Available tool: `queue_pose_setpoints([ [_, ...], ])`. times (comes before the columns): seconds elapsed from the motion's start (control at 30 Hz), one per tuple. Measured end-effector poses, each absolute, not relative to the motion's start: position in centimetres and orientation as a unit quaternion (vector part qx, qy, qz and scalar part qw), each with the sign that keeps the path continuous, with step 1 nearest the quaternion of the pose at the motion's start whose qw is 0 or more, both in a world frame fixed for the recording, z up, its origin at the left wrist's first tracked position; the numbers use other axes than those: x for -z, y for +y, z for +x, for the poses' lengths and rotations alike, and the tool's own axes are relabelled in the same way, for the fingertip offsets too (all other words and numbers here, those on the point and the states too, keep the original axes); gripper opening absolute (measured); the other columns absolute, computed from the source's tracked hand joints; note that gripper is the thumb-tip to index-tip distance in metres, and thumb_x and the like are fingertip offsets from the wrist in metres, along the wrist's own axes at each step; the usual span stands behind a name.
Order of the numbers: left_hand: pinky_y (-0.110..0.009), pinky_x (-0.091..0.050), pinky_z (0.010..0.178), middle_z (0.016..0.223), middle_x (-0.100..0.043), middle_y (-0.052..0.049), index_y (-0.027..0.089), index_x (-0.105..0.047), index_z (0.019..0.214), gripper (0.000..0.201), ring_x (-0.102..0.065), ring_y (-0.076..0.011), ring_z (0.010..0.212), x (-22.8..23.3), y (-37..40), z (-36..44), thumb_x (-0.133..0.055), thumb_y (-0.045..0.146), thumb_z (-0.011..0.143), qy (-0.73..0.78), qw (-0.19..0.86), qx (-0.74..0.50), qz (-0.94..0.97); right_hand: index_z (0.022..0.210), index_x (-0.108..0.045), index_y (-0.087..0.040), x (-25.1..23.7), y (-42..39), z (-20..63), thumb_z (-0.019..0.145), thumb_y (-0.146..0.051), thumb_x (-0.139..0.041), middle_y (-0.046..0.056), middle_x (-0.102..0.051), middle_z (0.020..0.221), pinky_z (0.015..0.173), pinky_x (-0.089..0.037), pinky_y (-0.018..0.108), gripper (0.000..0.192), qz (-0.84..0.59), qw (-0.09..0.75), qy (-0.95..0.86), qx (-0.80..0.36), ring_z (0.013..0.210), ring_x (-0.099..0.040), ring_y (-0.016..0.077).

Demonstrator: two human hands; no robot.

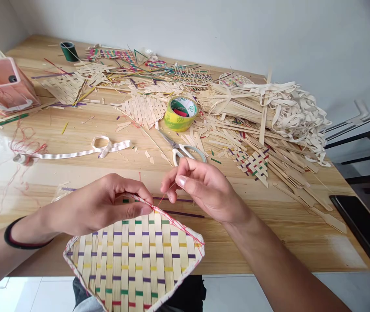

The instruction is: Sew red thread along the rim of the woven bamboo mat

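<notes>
— What are your hands doing?

— Your left hand (106, 203) pinches the top edge of the woven mat (135, 264), thumb pressed flat on the rim. Your right hand (201, 188) has thumb and forefinger pressed together on a thin red thread (165, 197) that runs down to that same edge.

— What is the mat like?

— Flat, roughly square with rounded corners, plaited from pale, stiff strips crossed by short purple, yellow, green and red dashes. Red stitching binds its rim. It is held over the near edge of the desk (269, 234), turned like a diamond, one corner toward you; the stitched edge slants from your left hand down to the right.

— And beyond the hands?

— White-handled scissors (181, 149) lie just behind your right hand, blades pointing away to the left. A yellow-green tape roll (181, 113) stands farther back, a white ribbon (83, 151) stretches left, and loose pale strips (269, 117) pile up on the right.
</notes>
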State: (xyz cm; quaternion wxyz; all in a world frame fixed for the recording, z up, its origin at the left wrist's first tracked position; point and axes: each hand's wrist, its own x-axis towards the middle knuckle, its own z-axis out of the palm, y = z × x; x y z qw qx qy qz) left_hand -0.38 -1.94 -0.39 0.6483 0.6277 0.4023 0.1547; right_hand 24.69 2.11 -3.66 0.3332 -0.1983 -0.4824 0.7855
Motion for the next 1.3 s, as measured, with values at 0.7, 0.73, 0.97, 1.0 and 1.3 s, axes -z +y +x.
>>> queue_pose_setpoints([
  [0.7,-0.017,-0.05,0.073,0.09,-0.077,-0.001,0.017,-0.078,0.103,0.023,-0.067,-0.0126,0.08,0.5,-1.7,-0.5,-0.058,0.028,0.107,0.344,0.623,-0.088,0.697,0.092,-0.079,-0.017,2.0,1.4,24.2,0.096,-0.012,-0.077,0.002,-0.074,0.091,0.079,-0.055,0.023,0.006,-0.19,0.224,-0.688,-0.663,0.084,-0.069,0.0109],
  [0.73,-0.017,-0.05,0.074,0.092,-0.078,-0.002,0.017,-0.078,0.104,0.021,-0.068,-0.0125,0.082,0.5,-1.7,-0.5,-0.059,0.026,0.106,0.34,0.628,-0.093,0.694,0.092,-0.079,-0.017,2.0,1.5,24.2,0.096,-0.012,-0.077,0.002,-0.073,0.092,0.08,-0.055,0.024,0.007,-0.179,0.218,-0.711,-0.645,0.085,-0.069,0.0114],
  [0.97,-0.015,-0.049,0.075,0.097,-0.08,-0.002,0.014,-0.077,0.105,0.016,-0.069,-0.01,0.082,0.5,-1.6,-0.5,-0.061,0.016,0.104,0.329,0.635,-0.103,0.692,0.096,-0.079,-0.016,2.1,1.6,24.4,0.1,-0.009,-0.071,0.003,-0.068,0.096,0.084,-0.055,0.026,0.011,-0.137,0.191,-0.774,-0.588,0.087,-0.067,0.0111],
  [1.0,-0.015,-0.049,0.075,0.096,-0.081,-0.002,0.015,-0.078,0.105,0.017,-0.069,-0.0102,0.082,0.5,-1.6,-0.5,-0.061,0.016,0.103,0.331,0.633,-0.102,0.693,0.096,-0.078,-0.016,2.1,1.6,24.5,0.1,-0.009,-0.07,0.003,-0.068,0.096,0.084,-0.055,0.026,0.011,-0.137,0.187,-0.776,-0.587,0.087,-0.067,0.0111],
  [1.3,-0.016,-0.048,0.076,0.096,-0.08,-0.003,0.013,-0.078,0.105,0.023,-0.069,-0.012,0.084,0.1,-1.6,-0.5,-0.056,0.019,0.107,0.338,0.619,-0.075,0.705,0.102,-0.076,-0.014,1.9,1.5,24.5,0.101,-0.007,-0.065,0.004,-0.07,0.096,0.08,-0.053,0.026,0.014,-0.165,0.157,-0.79,-0.569,0.085,-0.067,0.0116],
])
